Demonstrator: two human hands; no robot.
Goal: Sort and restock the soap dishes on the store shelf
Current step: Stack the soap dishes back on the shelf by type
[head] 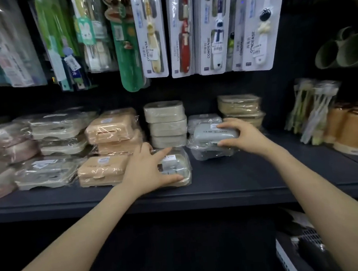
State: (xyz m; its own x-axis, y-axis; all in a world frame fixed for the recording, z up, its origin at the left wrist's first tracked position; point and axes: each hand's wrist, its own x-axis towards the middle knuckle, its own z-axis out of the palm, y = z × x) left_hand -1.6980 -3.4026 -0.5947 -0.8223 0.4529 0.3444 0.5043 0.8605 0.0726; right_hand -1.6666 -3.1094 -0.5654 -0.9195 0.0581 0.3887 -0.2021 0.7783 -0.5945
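Observation:
Wrapped soap dishes fill the dark shelf (230,186) in stacks. My left hand (148,169) holds a clear-wrapped soap dish (179,161) near the shelf's front, thumb on its near edge and forefinger across its top. My right hand (245,136) grips a grey soap dish (211,134) that lies on top of a clear wrapped dish (207,153). Behind stand a beige stack (166,123), tan dishes (112,129) and a tan dish (102,169) in front.
Packaged toothbrushes (206,27) hang above the shelf. More wrapped dishes (52,131) lie at the left, a yellowish stack (239,107) at the back right. Orange cups (351,129) and brush packs (312,109) stand at the right. A white basket (298,252) sits below right.

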